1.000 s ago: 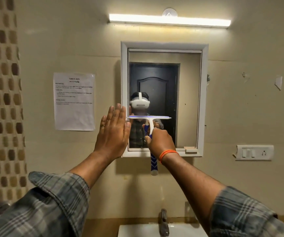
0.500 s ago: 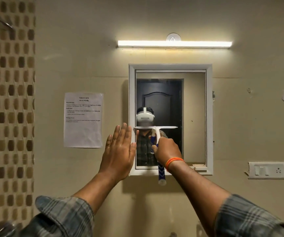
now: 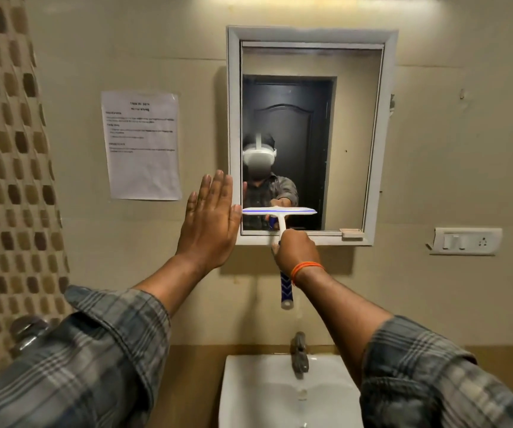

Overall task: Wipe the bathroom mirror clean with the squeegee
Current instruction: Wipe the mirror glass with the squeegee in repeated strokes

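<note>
The bathroom mirror (image 3: 354, 134) hangs in a white frame on the beige wall. A white squeegee (image 3: 279, 211) with a blue patterned handle lies with its blade flat and level on the glass, low in the mirror's left half. My right hand (image 3: 295, 250) grips the handle just below the mirror's bottom edge; the handle's end sticks out under my wrist. My left hand (image 3: 210, 223) is flat with straight fingers against the wall and the frame's left side, its thumb next to the blade's left end.
A white sink (image 3: 289, 393) with a metal tap (image 3: 299, 355) sits directly below the mirror. A printed paper sheet (image 3: 142, 145) is stuck to the wall on the left. A switch and socket plate (image 3: 465, 241) is on the right. A small latch (image 3: 351, 232) sits at the frame's lower right.
The squeegee blade has slid down the glass toward the mirror's bottom edge. My head has tilted down, bringing the sink and tap into view; my left hand stays at the frame's left side.
</note>
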